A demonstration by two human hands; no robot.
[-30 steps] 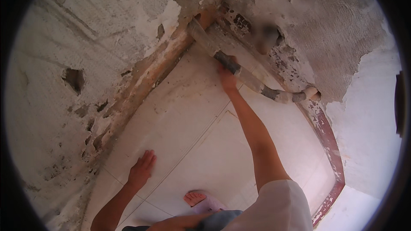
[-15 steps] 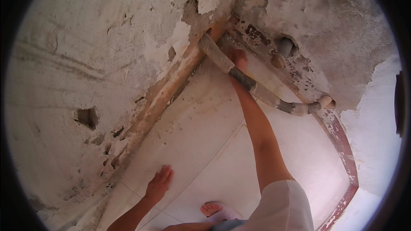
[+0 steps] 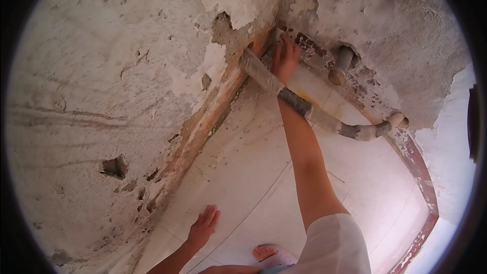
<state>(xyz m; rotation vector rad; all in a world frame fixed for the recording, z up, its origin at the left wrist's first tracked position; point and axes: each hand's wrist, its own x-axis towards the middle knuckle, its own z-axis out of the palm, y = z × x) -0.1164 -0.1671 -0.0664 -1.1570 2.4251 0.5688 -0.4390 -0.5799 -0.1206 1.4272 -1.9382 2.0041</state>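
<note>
Grey pipe [image 3: 324, 120], dark-banded, bent, slanting between walls [image 3: 127, 71]; ends seemingly inside.

Right grip [image 3: 287, 62] beyond grey pipe [image 3: 323, 119]

The head view comes from a wide fisheye, the left of a side-by-side pair worn on the head. It looks down and forward across the tiled floor [image 3: 243, 172] into the far corner [image 3: 278, 20] between the left plaster wall [image 3: 101, 66] and right plaster wall [image 3: 390, 45], with the white sleeve [image 3: 335, 246] nearest the lens.
</note>
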